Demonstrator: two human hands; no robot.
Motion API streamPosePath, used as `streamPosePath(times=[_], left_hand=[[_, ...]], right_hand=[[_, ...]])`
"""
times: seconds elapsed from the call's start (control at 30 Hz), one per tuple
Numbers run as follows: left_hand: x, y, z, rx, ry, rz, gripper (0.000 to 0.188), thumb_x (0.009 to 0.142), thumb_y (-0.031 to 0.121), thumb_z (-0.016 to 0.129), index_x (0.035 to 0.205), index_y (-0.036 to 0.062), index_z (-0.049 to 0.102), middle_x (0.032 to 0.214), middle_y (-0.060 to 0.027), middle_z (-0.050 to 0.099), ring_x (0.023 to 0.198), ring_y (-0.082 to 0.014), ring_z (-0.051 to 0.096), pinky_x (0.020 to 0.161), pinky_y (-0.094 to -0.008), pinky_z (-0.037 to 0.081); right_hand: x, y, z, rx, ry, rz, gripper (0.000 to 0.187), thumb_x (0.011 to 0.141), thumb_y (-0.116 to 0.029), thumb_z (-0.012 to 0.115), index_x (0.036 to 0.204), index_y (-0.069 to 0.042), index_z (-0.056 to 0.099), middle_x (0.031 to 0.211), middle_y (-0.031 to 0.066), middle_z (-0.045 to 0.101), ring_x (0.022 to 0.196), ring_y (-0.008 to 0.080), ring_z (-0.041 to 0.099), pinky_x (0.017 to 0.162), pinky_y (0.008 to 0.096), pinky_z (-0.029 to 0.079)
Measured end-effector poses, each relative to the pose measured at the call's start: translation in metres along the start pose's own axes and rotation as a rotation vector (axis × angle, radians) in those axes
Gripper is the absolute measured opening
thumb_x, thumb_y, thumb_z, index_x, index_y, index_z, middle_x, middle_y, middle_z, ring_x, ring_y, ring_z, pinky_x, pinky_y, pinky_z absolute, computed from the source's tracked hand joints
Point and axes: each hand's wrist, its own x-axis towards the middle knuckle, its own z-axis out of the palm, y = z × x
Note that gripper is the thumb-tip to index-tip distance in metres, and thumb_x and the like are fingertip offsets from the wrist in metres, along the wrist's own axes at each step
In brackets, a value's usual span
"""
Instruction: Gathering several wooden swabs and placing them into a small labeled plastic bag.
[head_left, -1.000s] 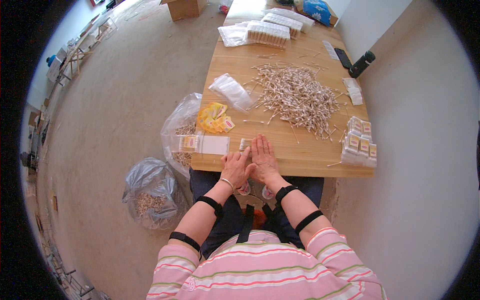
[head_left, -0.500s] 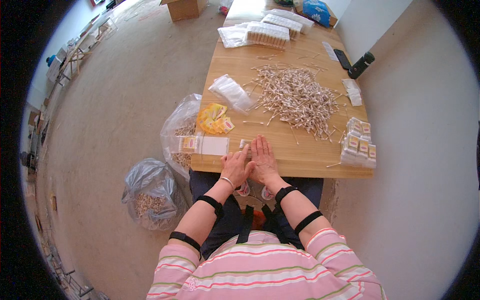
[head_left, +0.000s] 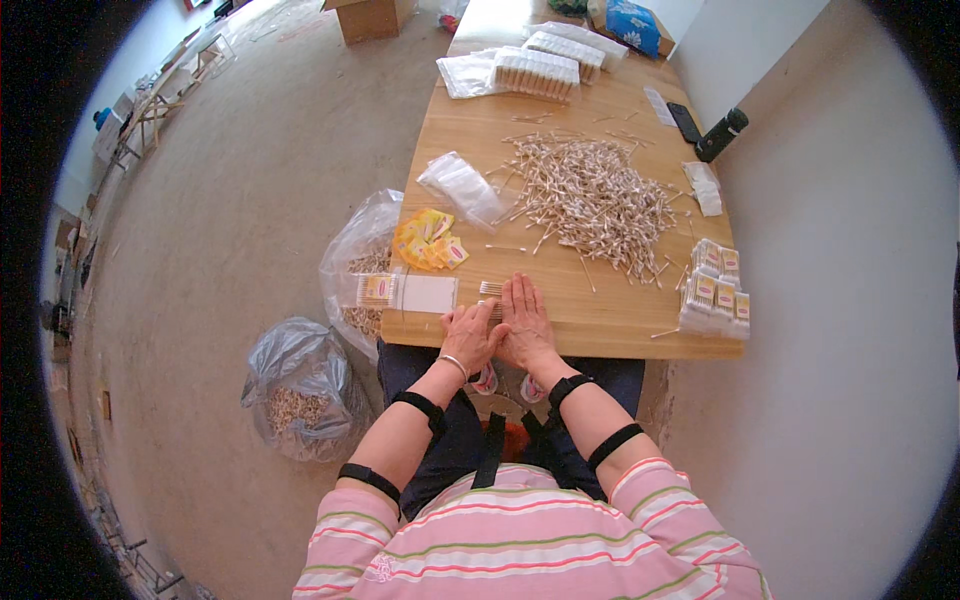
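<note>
A small row of cotton swabs (head_left: 491,288) lies on the table near its front edge, partly hidden by my hands. My right hand (head_left: 525,322) rests flat over the right ends of the row, fingers stretched out and side by side. From the left, my left hand (head_left: 470,335) touches the near swabs with its fingertips; its fingers are loosely bent and apart. Left of it lies a clear bag with a white flap (head_left: 430,294), holding swabs and a yellow card (head_left: 376,290). More yellow cards (head_left: 428,240) are fanned out just beyond.
A big heap of loose swabs (head_left: 590,195) covers the table's middle. Empty clear bags (head_left: 462,187) lie left of it, filled packs (head_left: 714,292) at the right edge. Farther off are swab bundles (head_left: 536,72), a phone (head_left: 684,122) and a dark bottle (head_left: 722,134). Plastic sacks (head_left: 305,370) stand left.
My left index fingertip has drawn back a little toward me, showing more of the swab row. My right hand stays flat in place.
</note>
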Motion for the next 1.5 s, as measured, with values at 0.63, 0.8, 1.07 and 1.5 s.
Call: streamPosePath(times=[0.63,0.8,1.07,1.5], left_hand=[[0.01,0.001,-0.007,-0.046,-0.061,-0.064,0.052,0.088,0.04,0.052,0.133,0.0144,0.045,0.098,-0.014,0.064,0.093,-0.0288,0.058,0.084,-0.0438,0.031],[0.01,0.008,-0.01,0.0,-0.047,-0.078,0.053,0.087,0.041,0.053,0.133,0.016,0.044,0.097,-0.0141,0.064,0.093,-0.0295,0.058,0.083,-0.0437,0.031],[0.012,0.005,-0.011,-0.042,-0.094,-0.081,0.052,0.087,0.041,0.053,0.133,0.0189,0.043,0.094,-0.0138,0.064,0.092,-0.0302,0.058,0.082,-0.0443,0.031],[0.019,0.004,-0.008,0.026,-0.162,-0.148,0.052,0.088,0.027,0.052,0.138,0.0213,0.036,0.085,-0.0163,0.064,0.082,-0.0343,0.06,0.075,-0.0528,0.034]], right_hand=[[0.0,-0.002,0.001,0.061,0.01,0.001,0.079,0.08,-0.034,0.047,0.14,0.008,0.017,0.149,0.0258,0.013,0.14,0.0355,0.009,0.114,0.0445,0.006],[0.001,-0.001,0.003,0.07,0.018,0.007,0.079,0.08,-0.034,0.046,0.14,0.009,0.017,0.148,0.0262,0.013,0.14,0.0355,0.01,0.114,0.0448,0.006],[0.0,-0.003,-0.002,0.092,-0.022,0.017,0.078,0.081,-0.034,0.044,0.14,0.009,0.018,0.148,0.026,0.013,0.14,0.0351,0.009,0.114,0.0447,0.005],[0.0,0.0,0.009,0.006,0.043,-0.004,0.092,0.075,-0.045,0.057,0.14,0.008,0.019,0.148,0.025,0.016,0.14,0.0349,0.011,0.114,0.0448,0.007]])
